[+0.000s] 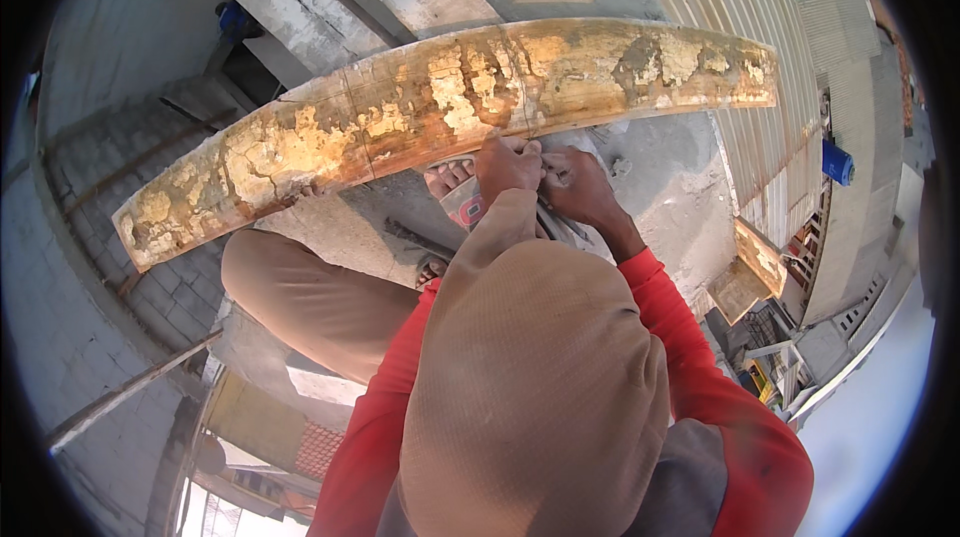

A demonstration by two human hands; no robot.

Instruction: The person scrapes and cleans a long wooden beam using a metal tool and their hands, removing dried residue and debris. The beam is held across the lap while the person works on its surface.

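Note:
A long, slightly curved wooden board (400,122), crusted with flaking yellowish and grey patches, stretches across in front of me. At its near edge, around the middle, my left hand (507,167) is closed, its fingertips touching the wood. Close beside it, my right hand (577,183) is closed too, fingers bent toward the left thumb. Whatever the fingers pinch is hidden or too small to name. A thin dark line crosses the board just above the hands. Beneath them rests my sandalled foot (462,199), and my raised knee (540,367) in brown trousers fills the foreground.
I sit on a rough concrete surface (670,162). A dark bar (408,237) lies by my feet. Concrete beams (300,12) run beyond the board, with a block-lined drop (165,257) at left. Corrugated roofing (735,47) and a blue container (838,164) are at right.

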